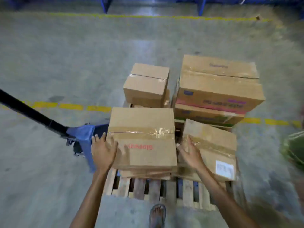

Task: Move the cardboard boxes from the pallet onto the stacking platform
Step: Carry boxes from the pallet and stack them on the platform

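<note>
A wooden pallet (pixel 164 190) at my feet carries several taped cardboard boxes. The near-left box (pixel 143 129) has red lettering on top and rests on flattened cardboard. My left hand (pixel 102 151) lies with spread fingers on its left edge. My right hand (pixel 190 152) reaches into the gap at its right side, fingers apart, beside a tilted box with a white label (pixel 217 150). Neither hand has closed around a box. Further back stand a small box (pixel 146 83) and a large box stacked on another (pixel 218 84). No stacking platform is in view.
A blue pallet jack (pixel 83 137) with a black handle (pixel 29 112) stands left of the pallet. My sandalled foot (pixel 157 214) is at the pallet's near edge. A green object (pixel 294 148) sits at the right. Blue rack legs (pixel 105 4) stand far back across bare concrete floor.
</note>
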A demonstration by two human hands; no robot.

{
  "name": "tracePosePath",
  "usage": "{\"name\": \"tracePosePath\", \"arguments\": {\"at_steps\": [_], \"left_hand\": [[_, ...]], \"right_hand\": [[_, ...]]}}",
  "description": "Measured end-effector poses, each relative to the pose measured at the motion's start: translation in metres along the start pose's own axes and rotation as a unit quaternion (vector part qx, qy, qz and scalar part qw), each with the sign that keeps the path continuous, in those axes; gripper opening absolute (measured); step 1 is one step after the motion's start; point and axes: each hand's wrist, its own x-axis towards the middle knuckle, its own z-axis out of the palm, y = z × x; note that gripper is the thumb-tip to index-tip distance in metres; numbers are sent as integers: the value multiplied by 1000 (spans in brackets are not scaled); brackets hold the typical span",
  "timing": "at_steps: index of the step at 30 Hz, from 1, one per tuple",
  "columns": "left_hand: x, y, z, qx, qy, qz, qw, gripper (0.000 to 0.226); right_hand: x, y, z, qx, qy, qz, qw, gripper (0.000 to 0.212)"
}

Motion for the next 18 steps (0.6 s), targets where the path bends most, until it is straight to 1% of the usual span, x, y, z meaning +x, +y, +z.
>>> {"name": "tracePosePath", "arguments": {"at_steps": [2,4,6,7,9,11,14,16,18], "left_hand": [[31,-21,9,-24,-29,-66,997,87],[49,-34,14,-59,-93,-130,985,90],[58,-46,27,-138,-156,-173,963,88],[61,-50,31,-185,-185,-183,948,84],[67,-55,37,-243,-232,-189,923,73],[69,-55,37,-267,-245,-188,913,64],[53,-34,20,-267,-240,-170,918,60],[35,-7,4,-267,-240,-143,923,57],[15,28,-10,-286,-246,-108,920,53]], "right_hand": [[29,2,25,40,-1,36,999,83],[46,2,41,84,-1,95,992,90],[60,5,61,134,14,127,983,96],[64,8,66,162,17,129,978,94],[69,5,71,202,4,123,972,85],[70,4,70,216,-11,115,970,86],[53,2,51,227,-12,109,968,82],[31,2,26,235,9,116,965,80],[6,4,-7,239,40,120,963,80]]}}
